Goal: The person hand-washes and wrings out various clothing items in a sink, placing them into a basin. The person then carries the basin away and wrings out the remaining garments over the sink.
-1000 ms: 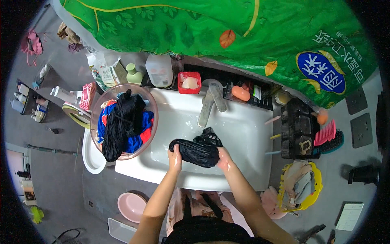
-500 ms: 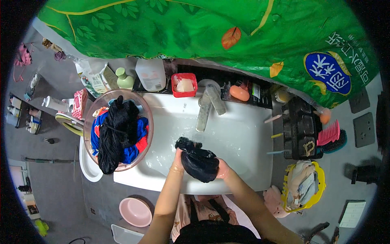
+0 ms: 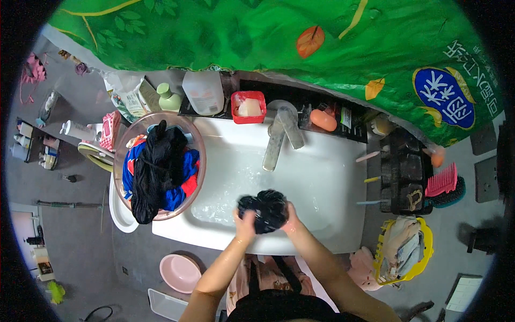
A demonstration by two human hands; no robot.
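Observation:
Over the near part of the white sink (image 3: 332, 214), both hands grip a bunched wet black cloth (image 3: 266, 210). My left hand (image 3: 245, 225) closes on its left side, a little blurred by motion. Round the right side presses my right hand (image 3: 291, 219), its fingers partly hidden by the cloth. What garment it is, I cannot make out. Rippling water lies in the sink, and the faucet (image 3: 273, 147) stands beyond the cloth. At the sink's left, a clear pinkish basin (image 3: 199, 182) holds a twisted black garment (image 3: 155, 172) over blue and red clothes (image 3: 189, 166).
A red soap dish (image 3: 263, 115), orange soap (image 3: 323, 120) and a white jug (image 3: 204, 94) line the back ledge. A large green package (image 3: 241, 37) hangs overhead. To the right are a black rack (image 3: 397, 182) and a yellow basket (image 3: 429, 241); a pink basin (image 3: 179, 272) sits below left.
The black cloth has been squeezed into a more compact, rounder bunch. My left hand has shifted right and down, nearer my right hand. The whole view has moved slightly.

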